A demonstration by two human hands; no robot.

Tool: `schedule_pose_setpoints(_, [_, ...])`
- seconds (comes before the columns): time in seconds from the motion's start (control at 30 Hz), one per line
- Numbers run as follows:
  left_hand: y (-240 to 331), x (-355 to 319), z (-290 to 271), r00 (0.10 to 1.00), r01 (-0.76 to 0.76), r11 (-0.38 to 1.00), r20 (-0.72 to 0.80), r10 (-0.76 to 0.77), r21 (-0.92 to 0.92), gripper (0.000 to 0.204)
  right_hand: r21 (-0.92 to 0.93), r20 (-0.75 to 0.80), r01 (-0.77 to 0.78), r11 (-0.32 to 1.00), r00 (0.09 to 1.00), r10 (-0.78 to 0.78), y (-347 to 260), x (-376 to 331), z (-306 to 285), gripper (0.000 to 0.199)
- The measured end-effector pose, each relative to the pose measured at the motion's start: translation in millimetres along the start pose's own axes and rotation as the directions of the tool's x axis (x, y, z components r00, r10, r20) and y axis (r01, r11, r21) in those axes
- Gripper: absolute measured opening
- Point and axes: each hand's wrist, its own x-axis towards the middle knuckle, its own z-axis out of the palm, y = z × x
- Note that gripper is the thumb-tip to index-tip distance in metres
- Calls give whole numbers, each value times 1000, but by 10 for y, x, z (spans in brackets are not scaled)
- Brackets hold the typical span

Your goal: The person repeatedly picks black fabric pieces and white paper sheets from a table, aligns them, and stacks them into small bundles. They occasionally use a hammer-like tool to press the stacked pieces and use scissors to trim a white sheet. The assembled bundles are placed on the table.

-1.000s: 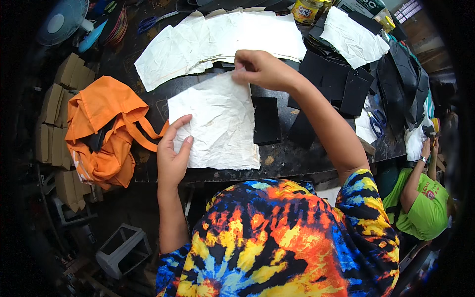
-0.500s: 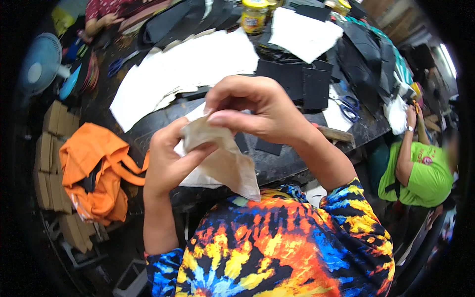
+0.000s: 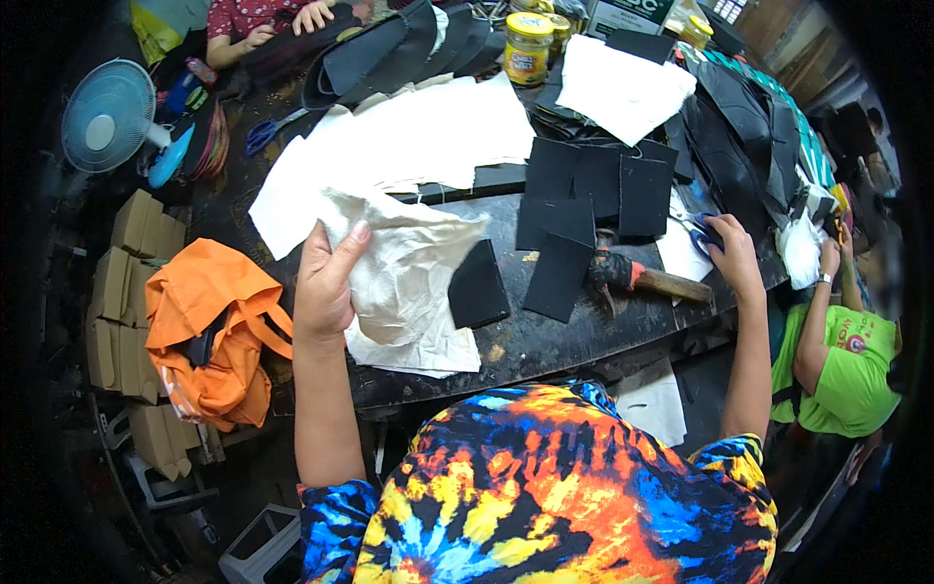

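Left hand (image 3: 329, 277) pinched cloth (image 3: 409, 268) between thumb and fingers; it draped right of them. Right hand (image 3: 736, 255), fingers half-curled, was at scissors (image 3: 698, 232); couldn't tell if gripped. Hammer (image 3: 666, 283) lay left of those fingers, black pieces (image 3: 558, 279) farther left.

Dark scuffed worktable (image 3: 574, 352): overlapping white cloth pieces (image 3: 399, 141), black patches (image 3: 559, 279), hammer (image 3: 671, 284), yellow-lidded jar (image 3: 526, 54), blue-handled scissors (image 3: 261, 136)
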Motion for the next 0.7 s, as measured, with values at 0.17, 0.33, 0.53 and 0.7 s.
schedule_pose_setpoints(0.17, [108, -27, -116, 995, -14, 993, 95, 25, -115, 41, -196, -41, 74, 978, 996, -84, 128, -24, -268, 40])
schedule_pose_setpoints(0.33, [213, -95, -241, 996, -8, 972, 89, 30, -236, 43, 100, 301, -377, 921, 894, 333, 347, -338, -722, 24])
schedule_pose_setpoints(0.53, [85, -36, 75, 882, 231, 844, 470, 28, -484, 46, 743, -9, -154, 651, 971, 239, -724, -503, -726, 25])
schedule_pose_setpoints(0.7, [-166, -75, 532, 930, 276, 957, 275, -244, -86, 58, 886, 415, -327, 329, 875, -248, -2077, -173, 44, 23])
